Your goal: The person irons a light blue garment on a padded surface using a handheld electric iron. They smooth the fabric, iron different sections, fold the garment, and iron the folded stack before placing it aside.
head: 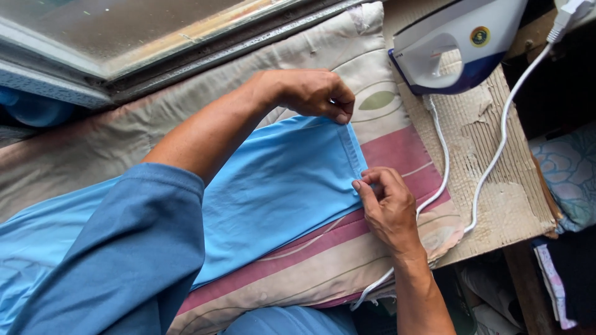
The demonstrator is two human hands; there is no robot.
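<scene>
Garment: one light blue garment (279, 186), smooth thin cloth, lies flat on the padded cover, its straight hemmed end toward the iron.
Left hand: the left hand (313, 93) pinches the far corner of that hem between thumb and fingertips.
Right hand: the right hand (388, 205) grasps the near corner of the same hem, fingers curled over the edge.
Padded cover: one beige cushion-like cover (323, 260) with pink bands and a green oval lies under the garment.
Iron: one white and blue iron (456, 43) stands beyond the hem, on a worn, peeling board (496, 186).
Cord: one white cord (496, 155) runs across the board beside the right hand.
</scene>
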